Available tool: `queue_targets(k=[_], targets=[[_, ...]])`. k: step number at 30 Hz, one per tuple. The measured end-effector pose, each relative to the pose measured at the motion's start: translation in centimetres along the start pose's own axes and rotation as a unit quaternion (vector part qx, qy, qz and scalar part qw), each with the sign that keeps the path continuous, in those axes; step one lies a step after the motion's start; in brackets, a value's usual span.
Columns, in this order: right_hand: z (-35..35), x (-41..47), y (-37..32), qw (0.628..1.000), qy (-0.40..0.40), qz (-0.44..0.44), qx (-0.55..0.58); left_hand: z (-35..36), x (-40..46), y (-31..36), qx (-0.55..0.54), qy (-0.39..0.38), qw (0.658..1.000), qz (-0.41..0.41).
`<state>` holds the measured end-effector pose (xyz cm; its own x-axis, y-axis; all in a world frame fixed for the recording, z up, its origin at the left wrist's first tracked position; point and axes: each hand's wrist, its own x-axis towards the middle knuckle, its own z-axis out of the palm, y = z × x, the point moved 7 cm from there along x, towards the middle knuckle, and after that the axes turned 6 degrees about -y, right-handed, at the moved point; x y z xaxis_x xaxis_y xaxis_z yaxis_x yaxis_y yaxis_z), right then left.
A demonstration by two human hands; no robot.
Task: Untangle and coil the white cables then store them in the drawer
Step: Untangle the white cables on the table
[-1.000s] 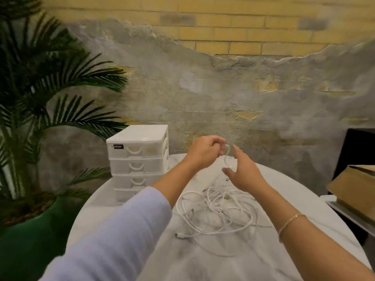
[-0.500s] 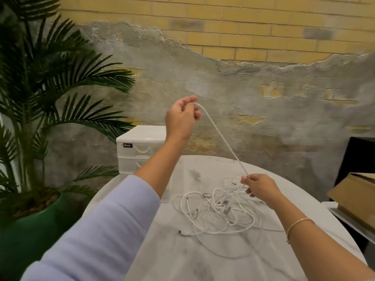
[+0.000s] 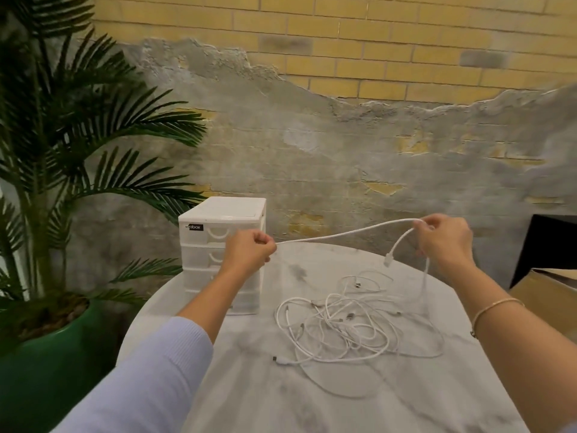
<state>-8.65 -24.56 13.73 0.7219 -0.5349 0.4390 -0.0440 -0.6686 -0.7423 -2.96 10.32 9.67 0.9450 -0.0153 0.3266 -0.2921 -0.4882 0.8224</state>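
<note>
From the head camera, the left hand [image 3: 249,253] was curled into a fist and its grip pinched one white cable [image 3: 343,234]; the right hand [image 3: 443,242] was up at about the same height, off to the right, and its grip pinched the same cable too; the cable ran in a gentle line between the two hands, up above the bench [image 3: 249,385]; past the right hand a short end hung down with a small plug [image 3: 388,260] at its tip, and another part dropped from that hand toward the pile; the rest of the white cables [image 3: 349,329] lay in a messy tangle on the round, marble-look bench, below and between the hands; one loose plug end [image 3: 278,360] stuck out at the front left of the pile; the white drawer box [image 3: 218,245] stood on the bench at the back left, just behind the left hand, and its drawers looked pushed in; a thin bracelet [image 3: 496,307] sat on the right wrist and a pale sleeve [image 3: 140,379] covered the left arm; a big plant in a green pot [image 3: 46,354] stood on the left, and a cardboard box [image 3: 549,295] sat at the right edge
</note>
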Motion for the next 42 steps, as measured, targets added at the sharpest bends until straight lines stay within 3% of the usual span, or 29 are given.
queue_targets(k=[4,7,10,16,25,29,32,34,37,40,42], targets=[[-1.4,0.0,-0.4,0.999,0.035,0.001,0.032,0.7,-0.6,-1.4,-0.017,-0.021,1.000,-0.007],[-1.5,-0.6,-0.7,0.998,0.014,-0.002,0.059,1.3,-1.1,-2.3,-0.008,-0.040,0.999,0.004],[-1.4,-0.9,-0.7,0.999,-0.032,0.001,0.027,0.7,-1.3,-3.8,-0.011,-0.012,1.000,-0.007],[-1.0,-1.8,0.7,0.994,-0.104,0.038,-0.010,-0.3,-2.8,-6.2,-0.094,0.014,0.995,-0.022],[-0.1,-2.8,2.3,0.992,-0.065,0.082,0.069,-0.1,-4.2,-6.3,-0.113,0.038,0.992,-0.027],[0.5,-3.7,3.3,0.991,-0.066,0.108,0.052,-0.1,-4.3,-5.2,-0.110,0.060,0.991,-0.040],[2.2,-4.7,4.7,0.970,-0.167,0.175,0.008,-0.2,-4.4,-3.9,-0.132,0.073,0.988,-0.036],[3.4,-5.8,5.1,0.944,-0.246,0.194,-0.107,-0.4,-4.7,-2.3,-0.158,0.076,0.984,-0.015],[5.7,-6.6,4.6,0.888,-0.289,0.102,-0.341,-0.5,-5.1,0.8,-0.228,0.057,0.971,0.043],[9.3,-8.0,3.2,0.911,-0.324,0.001,-0.256,-0.4,-5.5,3.8,-0.320,0.036,0.942,0.089],[11.8,-9.5,2.5,0.901,-0.375,-0.038,-0.215,-0.3,-5.6,5.4,-0.401,0.026,0.910,0.102]])
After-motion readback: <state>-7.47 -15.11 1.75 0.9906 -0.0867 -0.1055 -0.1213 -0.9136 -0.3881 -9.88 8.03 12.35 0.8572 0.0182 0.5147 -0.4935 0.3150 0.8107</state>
